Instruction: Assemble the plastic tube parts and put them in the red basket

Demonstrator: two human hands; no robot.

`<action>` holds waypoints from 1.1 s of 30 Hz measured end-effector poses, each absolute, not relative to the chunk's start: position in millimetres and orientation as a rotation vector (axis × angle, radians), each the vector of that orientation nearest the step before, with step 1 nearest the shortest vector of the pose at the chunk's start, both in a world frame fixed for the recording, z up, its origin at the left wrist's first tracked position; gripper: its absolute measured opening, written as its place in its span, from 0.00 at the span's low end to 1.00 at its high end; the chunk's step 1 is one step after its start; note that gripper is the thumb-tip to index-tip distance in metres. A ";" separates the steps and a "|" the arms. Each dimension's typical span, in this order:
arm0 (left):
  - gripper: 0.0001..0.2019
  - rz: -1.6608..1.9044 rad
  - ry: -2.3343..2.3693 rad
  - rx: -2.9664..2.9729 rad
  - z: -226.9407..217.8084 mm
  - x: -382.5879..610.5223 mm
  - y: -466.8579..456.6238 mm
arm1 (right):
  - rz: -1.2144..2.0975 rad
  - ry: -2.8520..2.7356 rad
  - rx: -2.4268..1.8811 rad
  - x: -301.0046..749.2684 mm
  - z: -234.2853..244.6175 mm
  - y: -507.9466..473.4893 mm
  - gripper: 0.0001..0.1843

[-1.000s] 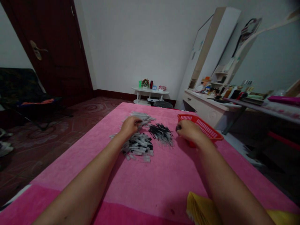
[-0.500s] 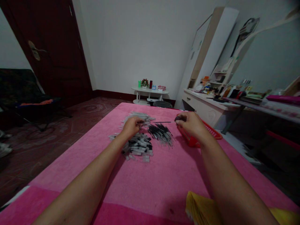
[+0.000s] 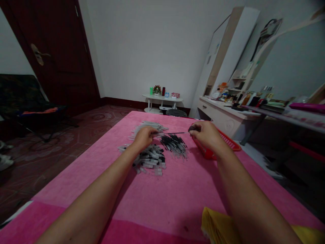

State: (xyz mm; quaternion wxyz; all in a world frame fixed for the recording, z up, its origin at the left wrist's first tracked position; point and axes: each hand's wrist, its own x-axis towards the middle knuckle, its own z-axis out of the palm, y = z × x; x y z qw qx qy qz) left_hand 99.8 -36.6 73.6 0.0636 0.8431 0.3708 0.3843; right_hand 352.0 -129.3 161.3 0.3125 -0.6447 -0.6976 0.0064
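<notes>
My left hand [image 3: 145,136] is closed in a pinch on a clear pen barrel [image 3: 159,134]. A thin black refill [image 3: 176,133] sticks out from the barrel's end toward the right. My right hand [image 3: 206,133] is closed around a small dark thing [image 3: 194,128] that I cannot make out, just short of the refill's far end. A pile of clear pen barrels [image 3: 148,125] lies behind my left hand. Nearer lies a heap of clear and black pen caps [image 3: 151,159]. Between the hands is a pile of black-and-clear refills [image 3: 175,145].
A red plastic basket [image 3: 210,154] stands under and behind my right hand. Pink cloth [image 3: 157,200] covers the table. A yellow cloth [image 3: 219,227] lies at the near right, by my right forearm. A dresser [image 3: 228,113] holding bottles stands to the right.
The refill has shifted slightly left, and its left end now meets the barrel in my left hand. My left hand has turned a little; my right hand has barely moved.
</notes>
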 end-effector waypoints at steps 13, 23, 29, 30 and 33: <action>0.12 1.132 1.032 2.528 70.8 106.3 -38.2 | 0.097 -1.882 -1.642 340.5 151.8 -125.4 0.07; 0.09 1.399 0.961 1.923 71.3 109.9 -34.2 | 0.143 -1.756 -1.509 306.3 126.5 -120.3 0.17; 0.15 1.669 0.890 1.160 78.3 96.5 -29.0 | 0.031 -2.059 -1.633 286.1 93.6 -120.7 0.09; 0.17 1.661 0.893 1.092 79.2 95.3 -29.3 | 0.001 -2.109 -1.654 282.4 87.7 -121.5 0.10; 0.18 1.632 0.918 0.995 80.8 94.3 -30.7 | -0.065 -2.225 -1.737 272.3 73.3 -124.2 0.14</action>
